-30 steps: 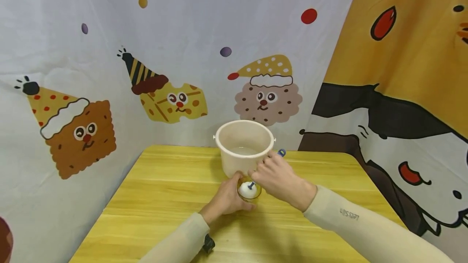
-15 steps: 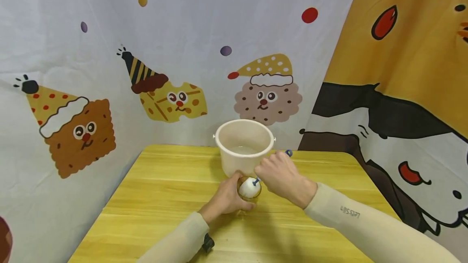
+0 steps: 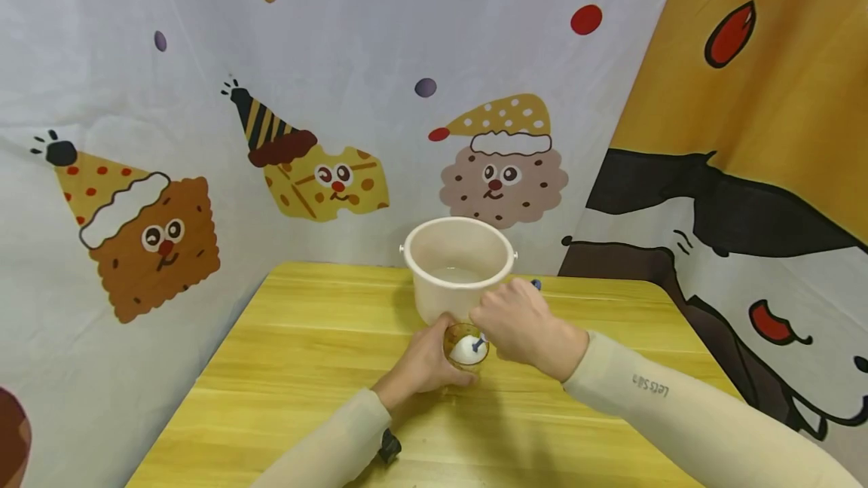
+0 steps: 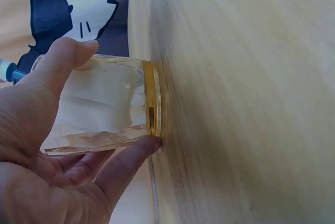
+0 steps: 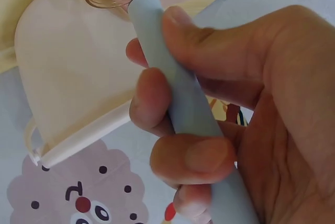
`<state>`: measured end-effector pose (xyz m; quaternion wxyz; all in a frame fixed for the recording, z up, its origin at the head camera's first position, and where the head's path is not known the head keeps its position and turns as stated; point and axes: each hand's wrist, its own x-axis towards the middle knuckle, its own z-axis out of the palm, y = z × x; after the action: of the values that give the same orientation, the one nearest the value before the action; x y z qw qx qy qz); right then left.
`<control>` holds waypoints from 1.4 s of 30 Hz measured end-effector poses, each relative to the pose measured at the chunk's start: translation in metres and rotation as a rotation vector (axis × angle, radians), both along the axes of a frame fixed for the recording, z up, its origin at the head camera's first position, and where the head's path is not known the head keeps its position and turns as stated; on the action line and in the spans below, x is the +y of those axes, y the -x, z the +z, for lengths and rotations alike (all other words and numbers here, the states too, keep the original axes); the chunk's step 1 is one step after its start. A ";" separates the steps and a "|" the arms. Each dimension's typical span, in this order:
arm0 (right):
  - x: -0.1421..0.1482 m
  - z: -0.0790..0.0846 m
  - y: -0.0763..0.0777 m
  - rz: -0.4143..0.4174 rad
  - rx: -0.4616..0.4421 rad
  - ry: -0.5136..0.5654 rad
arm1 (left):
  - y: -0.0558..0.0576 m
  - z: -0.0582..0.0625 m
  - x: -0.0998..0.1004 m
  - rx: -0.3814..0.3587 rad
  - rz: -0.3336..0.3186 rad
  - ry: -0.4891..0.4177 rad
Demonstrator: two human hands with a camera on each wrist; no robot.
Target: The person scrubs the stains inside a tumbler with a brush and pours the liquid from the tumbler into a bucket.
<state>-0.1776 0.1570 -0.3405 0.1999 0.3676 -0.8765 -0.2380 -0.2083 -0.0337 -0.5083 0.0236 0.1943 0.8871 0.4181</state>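
In the head view my left hand [image 3: 426,361] grips a clear, amber-tinted glass [image 4: 99,103] around its side, just in front of the bucket. The left wrist view shows the thumb on one side of the glass and fingers on the other, its base against or very near the tabletop. My right hand [image 3: 521,324] holds the pale blue handle of a cup brush [image 5: 183,88], fingers curled around it. Its white sponge head [image 3: 468,350] sits inside the glass, and the handle slants up to the right, ending in a dark blue loop [image 3: 536,285].
A cream bucket [image 3: 429,300] stands right behind the glass, with a little clear liquid seemingly at its bottom. Both stand on a yellow wood-grain table [image 3: 305,367]. A cartoon-printed cloth [image 3: 353,36] hangs behind and beside the table.
My right hand first shifted a little to the right, tilting the brush in the glass, then moved slightly back. The left hand keeps its grip on the glass. The head view has shifted slightly.
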 end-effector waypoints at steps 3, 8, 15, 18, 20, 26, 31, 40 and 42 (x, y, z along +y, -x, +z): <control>0.001 0.001 0.001 0.009 -0.052 0.006 | 0.000 0.000 0.001 0.002 -0.003 -0.003; 0.002 0.001 0.001 0.063 -0.097 0.032 | 0.000 0.002 0.001 -0.006 -0.001 -0.003; 0.001 -0.002 0.000 0.073 -0.082 0.059 | -0.001 0.002 0.001 0.000 0.011 0.010; 0.001 -0.004 0.001 0.044 -0.066 0.066 | -0.001 0.001 0.001 0.001 0.008 0.008; 0.001 -0.004 0.001 0.027 -0.051 0.071 | -0.001 0.000 0.001 0.002 0.004 0.005; 0.002 -0.004 0.004 0.001 -0.016 0.079 | 0.000 -0.001 0.002 0.010 0.003 -0.002; 0.007 -0.002 0.004 -0.056 -0.044 0.095 | -0.001 -0.001 0.002 0.013 0.001 -0.014; 0.017 0.001 0.002 -0.091 -0.084 0.139 | -0.003 0.002 0.002 0.017 0.004 0.000; 0.019 0.002 0.001 -0.098 -0.086 0.149 | -0.003 0.003 0.003 0.022 0.005 0.005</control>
<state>-0.1785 0.1764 -0.3385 0.1770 0.3184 -0.9164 -0.1657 -0.2052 -0.0310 -0.5057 0.0134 0.1965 0.8889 0.4136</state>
